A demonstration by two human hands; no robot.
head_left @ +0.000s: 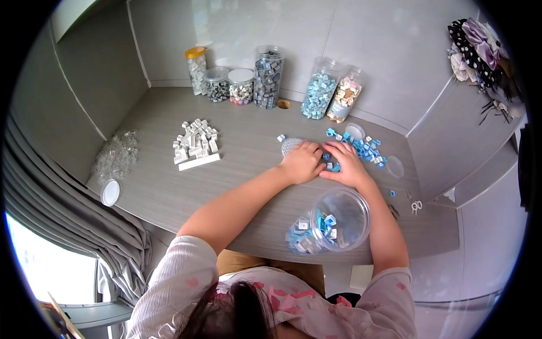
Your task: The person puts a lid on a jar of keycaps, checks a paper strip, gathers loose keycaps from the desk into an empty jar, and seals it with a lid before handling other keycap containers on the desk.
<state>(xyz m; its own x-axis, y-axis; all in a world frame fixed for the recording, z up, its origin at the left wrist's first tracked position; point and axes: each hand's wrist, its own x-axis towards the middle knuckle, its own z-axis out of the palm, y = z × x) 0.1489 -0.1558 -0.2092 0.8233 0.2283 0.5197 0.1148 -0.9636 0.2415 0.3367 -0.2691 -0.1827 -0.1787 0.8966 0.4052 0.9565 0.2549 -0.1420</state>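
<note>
Both hands rest on the grey desk, close together. My left hand [303, 162] lies at the edge of a grey mesh-like pad [290, 147], its fingers bent and pressed together; whatever is under them is hidden. My right hand [345, 164] is curved with thumb and fingers apart, around a few blue and white keycaps [333, 166] lying between the two hands. Beyond it spreads a pile of blue and white keycaps [368, 151]. Nearer my body, a clear open jar [350, 217] lies tilted with blue, white and grey keycaps inside.
White keycaps [196, 139] and a heap of clear pieces [117, 155] lie on the left, near a round lid [110, 192]. Several filled jars [269, 77] line the back wall. Small scissors [416, 207] and a clear lid [394, 166] lie on the right.
</note>
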